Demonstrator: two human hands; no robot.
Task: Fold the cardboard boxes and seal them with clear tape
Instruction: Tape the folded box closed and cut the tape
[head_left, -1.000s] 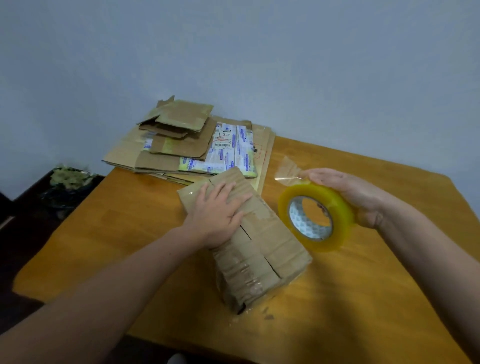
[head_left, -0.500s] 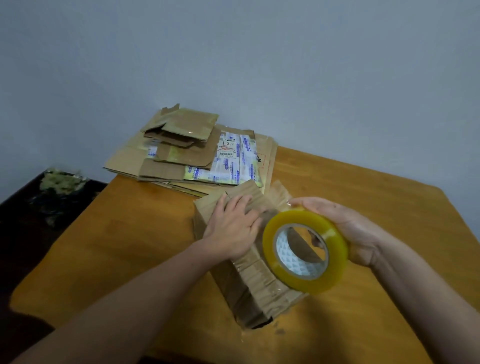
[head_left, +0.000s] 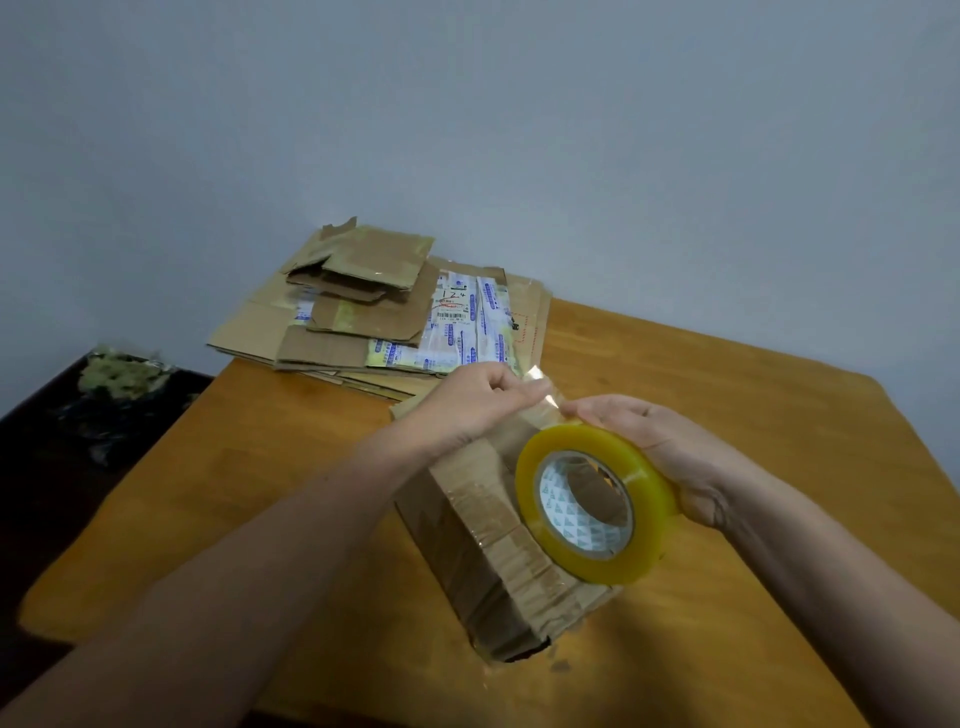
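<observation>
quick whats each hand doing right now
Left hand: closed, pinching the free tape end.
Right hand: closed, gripping the tape roll.

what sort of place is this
Probably a home room used for hand packing: a wooden table against a bare wall, a pile of flattened used cartons, one tape roll.

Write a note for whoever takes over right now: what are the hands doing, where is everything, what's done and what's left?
Left hand pinches the tape end. Right hand holds the tape roll above the folded box.
The box lies on the table; the flat cardboard stack sits at its far corner.
Done: one box folded, tape end pulled loose.
Left: stick the strip on the box, then fold and tape the flat ones.
</observation>
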